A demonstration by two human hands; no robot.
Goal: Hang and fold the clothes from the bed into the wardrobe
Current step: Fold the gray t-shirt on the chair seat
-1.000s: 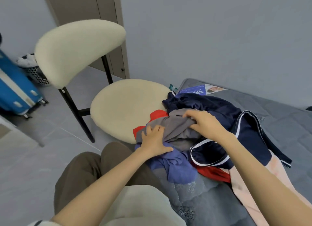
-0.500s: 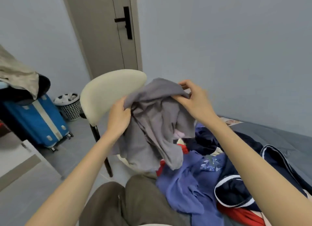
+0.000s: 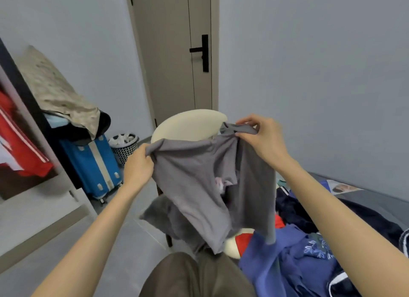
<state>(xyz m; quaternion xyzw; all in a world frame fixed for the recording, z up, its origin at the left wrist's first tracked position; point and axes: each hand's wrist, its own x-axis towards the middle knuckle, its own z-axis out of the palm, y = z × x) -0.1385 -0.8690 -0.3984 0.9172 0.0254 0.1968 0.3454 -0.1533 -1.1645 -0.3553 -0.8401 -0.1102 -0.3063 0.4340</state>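
When scanned from far left: 1 wardrobe [image 3: 31, 106], open, cut off by frame edge, 1 red garment [image 3: 20, 150] with white stripes inside. Next, 1 blue suitcase [image 3: 93, 163] upright against wardrobe side, 1 mottled beige cloth [image 3: 57, 93] draped on top. 1 mesh basket [image 3: 125, 147] just beside suitcase. 1 closed door [image 3: 174, 53] with 1 black handle [image 3: 202, 52]. 1 cream chair [image 3: 188, 126] behind hands. Bare grey floor [image 3: 106, 248] between wardrobe and chair, open room for moving. Left hand [image 3: 138, 167] fisted round left top corner of 1 grey garment [image 3: 199, 181]. Right hand [image 3: 263, 137] pinching right top corner, higher than left. Garment held up in air before chair, hem hanging loose above knees. Further right, on bed [image 3: 376, 199]: 1 blue garment [image 3: 287, 263] with embroidered leaves, 1 navy garment [image 3: 296, 210], 1 red piece [image 3: 243, 241]. 1 printed leaflet [image 3: 340, 188] near wall, print too small to read.
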